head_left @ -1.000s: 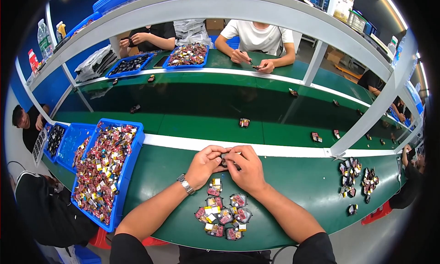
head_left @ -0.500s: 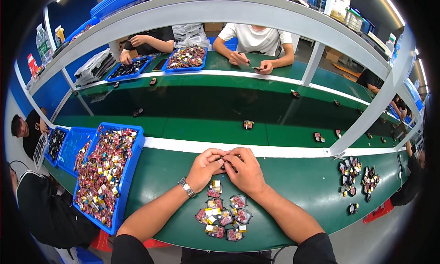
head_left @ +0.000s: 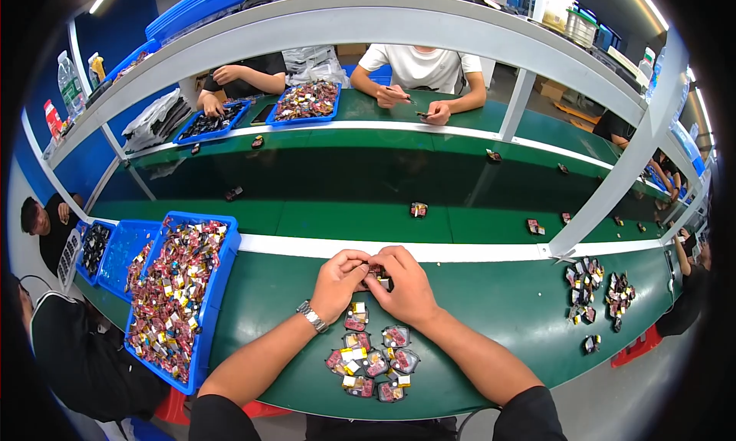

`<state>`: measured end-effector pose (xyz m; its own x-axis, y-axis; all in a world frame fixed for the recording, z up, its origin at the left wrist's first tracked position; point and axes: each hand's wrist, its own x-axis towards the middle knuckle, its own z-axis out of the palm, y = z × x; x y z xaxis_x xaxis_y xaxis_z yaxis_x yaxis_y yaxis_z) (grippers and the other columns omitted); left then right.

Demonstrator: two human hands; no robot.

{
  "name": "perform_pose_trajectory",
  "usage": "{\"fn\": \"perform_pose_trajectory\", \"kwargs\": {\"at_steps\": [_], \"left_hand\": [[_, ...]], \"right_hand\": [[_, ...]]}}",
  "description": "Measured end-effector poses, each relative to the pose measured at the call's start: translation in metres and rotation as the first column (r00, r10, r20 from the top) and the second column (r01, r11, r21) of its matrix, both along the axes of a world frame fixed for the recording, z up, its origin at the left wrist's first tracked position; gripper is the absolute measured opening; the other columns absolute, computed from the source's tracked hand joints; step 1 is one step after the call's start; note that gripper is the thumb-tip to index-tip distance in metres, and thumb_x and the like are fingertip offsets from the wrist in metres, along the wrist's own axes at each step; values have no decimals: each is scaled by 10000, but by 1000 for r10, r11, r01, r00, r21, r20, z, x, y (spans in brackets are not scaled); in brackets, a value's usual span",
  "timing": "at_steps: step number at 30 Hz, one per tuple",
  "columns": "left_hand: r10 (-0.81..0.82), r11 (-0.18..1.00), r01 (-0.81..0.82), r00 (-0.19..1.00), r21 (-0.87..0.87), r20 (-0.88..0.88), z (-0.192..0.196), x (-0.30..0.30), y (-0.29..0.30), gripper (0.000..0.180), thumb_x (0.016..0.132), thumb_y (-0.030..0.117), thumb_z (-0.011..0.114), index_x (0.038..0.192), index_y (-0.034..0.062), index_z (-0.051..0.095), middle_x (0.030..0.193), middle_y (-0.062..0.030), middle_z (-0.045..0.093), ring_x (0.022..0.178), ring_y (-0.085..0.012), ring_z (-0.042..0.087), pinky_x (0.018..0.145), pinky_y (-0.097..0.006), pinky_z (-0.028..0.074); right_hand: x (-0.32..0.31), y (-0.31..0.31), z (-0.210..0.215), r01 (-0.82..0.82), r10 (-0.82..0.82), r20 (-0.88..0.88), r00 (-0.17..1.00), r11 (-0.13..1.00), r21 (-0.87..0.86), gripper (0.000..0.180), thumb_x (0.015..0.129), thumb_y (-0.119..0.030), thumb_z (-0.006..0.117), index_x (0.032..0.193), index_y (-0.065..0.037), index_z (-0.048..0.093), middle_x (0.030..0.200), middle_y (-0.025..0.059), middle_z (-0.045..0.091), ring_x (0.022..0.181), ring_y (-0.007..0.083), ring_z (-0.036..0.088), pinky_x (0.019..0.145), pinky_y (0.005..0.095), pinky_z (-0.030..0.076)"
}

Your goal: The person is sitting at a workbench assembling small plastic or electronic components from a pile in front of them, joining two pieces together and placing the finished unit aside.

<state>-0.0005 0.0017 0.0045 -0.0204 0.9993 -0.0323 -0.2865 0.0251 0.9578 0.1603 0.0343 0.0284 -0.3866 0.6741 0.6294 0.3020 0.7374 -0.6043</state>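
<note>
My left hand [head_left: 339, 284], with a metal watch on its wrist, and my right hand [head_left: 405, 289] meet above the green bench top. Closed fingers of both pinch a small black-cased electronic unit [head_left: 377, 276], mostly hidden beneath them. Just below my hands, one black casing [head_left: 356, 316] with a red circuit board and a white-and-yellow part lies on the bench. Several more such casings [head_left: 376, 363] sit in a cluster nearer to me, between my forearms. Left of my arm stands a blue tray [head_left: 222, 288] heaped with red circuit boards wired to white-and-yellow parts.
A white rail [head_left: 307, 247] borders a conveyor belt [head_left: 337, 211] carrying scattered units. Piled units [head_left: 584, 288] lie on the bench at right. Grey shelf posts [head_left: 613, 188] rise from the rail. Co-workers sit across the belt, one in a white shirt [head_left: 420, 67], and at both sides.
My fingers have shifted slightly around the unit, so more of it shows between my hands. The view has tilted a little. Across the belt, the white-shirted person's hands have moved slightly.
</note>
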Motion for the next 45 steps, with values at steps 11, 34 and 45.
{"fn": "perform_pose_trajectory", "kwargs": {"at_steps": [11,34,45], "left_hand": [[57,998,-57,996,8,-69,8,6,-3,280,953,18,539,1228,17,482,1156,-126,638,1006,-167,643,811,-289,564],[-144,987,147,988,70,-53,3,-7,0,186,955,8,502,1129,-36,552,1188,-169,614,1057,-225,638,896,-337,557],[-111,991,116,991,-66,72,7,-14,-3,395,1059,294,370,1295,-14,445,1137,-158,621,895,-174,632,772,-312,554]], "right_hand": [[7,21,-8,-129,63,-201,978,932,-338,90,847,-1,668,935,17,661,953,104,625,742,157,657,675,259,544],[29,114,-6,707,-581,539,609,706,-38,649,785,-381,750,1149,81,477,1100,245,556,1081,399,525,954,476,427],[34,54,25,-46,80,87,993,939,-342,577,772,-130,754,1263,-23,469,1087,126,647,1050,287,604,882,386,492]]}}
